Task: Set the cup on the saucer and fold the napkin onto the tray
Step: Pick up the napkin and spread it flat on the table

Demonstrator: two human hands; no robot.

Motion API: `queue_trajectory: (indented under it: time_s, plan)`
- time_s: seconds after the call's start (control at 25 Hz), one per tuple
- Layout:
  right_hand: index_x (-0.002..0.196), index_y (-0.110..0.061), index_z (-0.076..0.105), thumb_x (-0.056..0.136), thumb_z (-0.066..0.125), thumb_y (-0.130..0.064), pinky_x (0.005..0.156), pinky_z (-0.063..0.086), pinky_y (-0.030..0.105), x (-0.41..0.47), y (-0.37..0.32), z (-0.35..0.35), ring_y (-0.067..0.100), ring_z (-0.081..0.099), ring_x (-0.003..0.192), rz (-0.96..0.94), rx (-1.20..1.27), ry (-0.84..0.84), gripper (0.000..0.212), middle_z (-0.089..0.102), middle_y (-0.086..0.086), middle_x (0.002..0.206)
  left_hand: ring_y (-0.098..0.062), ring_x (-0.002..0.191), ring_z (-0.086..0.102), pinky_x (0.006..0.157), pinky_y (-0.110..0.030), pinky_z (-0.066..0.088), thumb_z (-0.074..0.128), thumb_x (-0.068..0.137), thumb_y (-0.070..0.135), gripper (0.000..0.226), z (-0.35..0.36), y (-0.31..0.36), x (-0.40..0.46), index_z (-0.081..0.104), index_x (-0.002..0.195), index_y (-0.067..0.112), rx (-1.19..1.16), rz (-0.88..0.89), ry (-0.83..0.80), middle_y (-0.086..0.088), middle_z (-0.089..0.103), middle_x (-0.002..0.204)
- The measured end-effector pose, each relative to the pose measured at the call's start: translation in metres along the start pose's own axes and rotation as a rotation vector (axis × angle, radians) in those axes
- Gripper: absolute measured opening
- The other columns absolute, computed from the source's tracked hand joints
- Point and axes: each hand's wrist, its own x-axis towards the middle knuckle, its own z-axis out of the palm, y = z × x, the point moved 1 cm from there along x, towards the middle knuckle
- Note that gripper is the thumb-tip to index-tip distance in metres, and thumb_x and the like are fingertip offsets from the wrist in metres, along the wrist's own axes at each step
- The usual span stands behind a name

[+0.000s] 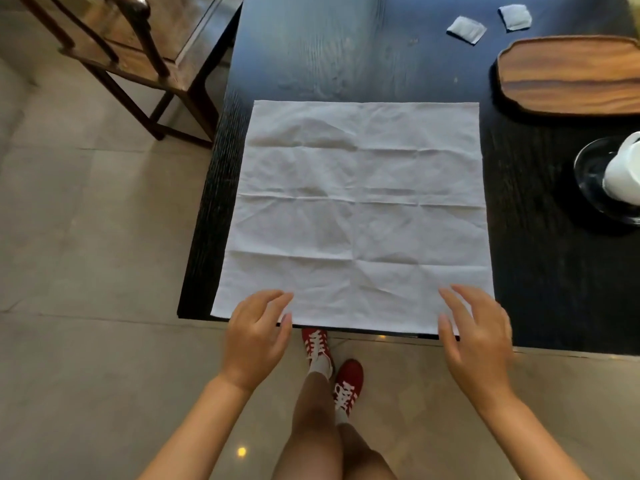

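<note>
A white napkin (360, 216) lies spread flat and creased on the black table (346, 57), its near edge at the table's front edge. My left hand (258, 337) hovers at the napkin's near left part with fingers apart and holds nothing. My right hand (476, 336) is over the near right corner, fingers spread, also holding nothing. A wooden tray (568, 76) sits at the back right. At the right edge a white cup (623, 171) stands on a clear glass saucer (588, 174), both partly cut off by the frame.
Two small grey-white packets (465, 29) (515, 17) lie at the table's far right. A dark wooden chair (138, 64) stands on the tiled floor to the table's left. My legs and red shoes (317, 344) are below the table's front edge.
</note>
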Motion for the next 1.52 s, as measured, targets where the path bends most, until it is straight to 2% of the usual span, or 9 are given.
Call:
queue_trajectory:
  time_s: [0.12, 0.2, 0.28, 0.52, 0.72, 0.88, 1.0, 1.16, 1.52]
  plan:
    - [0.142, -0.013, 0.032, 0.092, 0.033, -0.028, 0.114, 0.007, 0.047, 0.023, -0.050, 0.030, 0.028, 0.015, 0.140, -0.002, -0.031, -0.101, 0.052, 0.027, 0.014, 0.150, -0.022, 0.140, 0.022, 0.112, -0.046, 0.016, 0.033, 0.095, 0.030, 0.049, 0.030, 0.042, 0.037, 0.033, 0.142, 0.016, 0.064, -0.003, -0.128, -0.010, 0.030, 0.148]
    - [0.146, -0.019, 0.018, 0.092, 0.026, -0.033, 0.114, 0.000, 0.046, 0.033, -0.068, 0.056, 0.023, 0.002, 0.143, 0.020, -0.096, -0.203, 0.057, 0.012, 0.009, 0.156, -0.021, 0.144, 0.003, 0.112, -0.053, 0.001, 0.024, 0.096, 0.040, 0.053, 0.056, 0.054, 0.056, 0.013, 0.147, 0.028, 0.195, 0.017, -0.246, -0.003, 0.006, 0.157]
    - [0.147, -0.022, 0.014, 0.092, 0.024, -0.040, 0.113, 0.002, 0.048, 0.039, -0.065, 0.070, 0.020, 0.001, 0.143, 0.024, -0.176, -0.266, 0.059, 0.009, 0.007, 0.156, -0.020, 0.144, -0.001, 0.110, -0.059, -0.001, 0.013, 0.095, 0.051, 0.055, 0.071, 0.046, 0.061, 0.008, 0.147, 0.035, 0.309, 0.035, -0.355, -0.001, -0.002, 0.158]
    - [0.148, -0.022, 0.003, 0.090, 0.014, -0.050, 0.113, -0.006, 0.037, 0.053, 0.015, 0.046, 0.016, -0.007, 0.142, 0.020, -0.288, -0.333, 0.065, 0.001, 0.007, 0.157, -0.016, 0.144, -0.007, 0.111, -0.055, -0.007, 0.020, 0.087, 0.062, 0.065, 0.039, -0.042, 0.060, 0.008, 0.146, 0.039, 0.329, -0.142, -0.374, 0.002, -0.002, 0.158]
    - [0.147, -0.012, 0.007, 0.092, 0.005, -0.054, 0.114, -0.005, 0.035, 0.062, 0.031, 0.029, 0.017, -0.002, 0.142, 0.105, -0.283, -0.330, 0.069, 0.008, 0.012, 0.156, -0.013, 0.144, -0.002, 0.112, -0.056, -0.006, 0.014, 0.087, 0.057, 0.073, 0.014, -0.065, 0.066, 0.006, 0.148, 0.018, 0.372, -0.366, -0.278, -0.003, 0.003, 0.158]
    - [0.148, -0.018, 0.010, 0.093, 0.022, -0.044, 0.114, -0.005, 0.043, 0.095, -0.019, 0.041, 0.023, -0.002, 0.143, 0.051, -0.169, -0.194, 0.062, 0.002, 0.011, 0.156, -0.017, 0.144, 0.001, 0.111, -0.050, -0.015, 0.022, 0.092, 0.049, 0.064, 0.033, -0.014, 0.110, 0.007, 0.148, 0.021, 0.298, -0.096, -0.193, -0.005, 0.004, 0.157]
    - [0.146, -0.021, 0.019, 0.090, 0.026, -0.038, 0.114, 0.002, 0.047, 0.128, -0.049, 0.071, 0.023, 0.003, 0.143, -0.053, -0.148, -0.214, 0.058, 0.010, 0.010, 0.156, -0.020, 0.144, 0.006, 0.111, -0.056, -0.003, 0.026, 0.091, 0.051, 0.062, 0.071, 0.021, 0.144, 0.014, 0.147, 0.026, 0.322, 0.164, -0.292, -0.006, 0.012, 0.157]
    - [0.143, -0.022, 0.029, 0.089, 0.027, -0.040, 0.111, 0.007, 0.046, 0.138, -0.034, 0.088, 0.024, 0.018, 0.141, -0.116, -0.204, -0.278, 0.057, 0.023, 0.010, 0.153, -0.020, 0.144, 0.003, 0.110, -0.056, -0.004, 0.028, 0.085, 0.061, 0.069, 0.087, 0.000, 0.154, 0.015, 0.146, 0.033, 0.324, 0.095, -0.381, 0.000, 0.010, 0.157]
    - [0.145, -0.009, 0.018, 0.090, 0.020, -0.045, 0.114, 0.002, 0.035, 0.173, 0.056, 0.050, 0.020, 0.011, 0.141, -0.160, -0.255, -0.357, 0.066, 0.020, 0.013, 0.153, -0.016, 0.144, -0.004, 0.113, -0.050, -0.006, 0.021, 0.081, 0.065, 0.077, 0.044, -0.088, 0.183, 0.004, 0.147, 0.029, 0.333, -0.074, -0.374, -0.001, -0.001, 0.158]
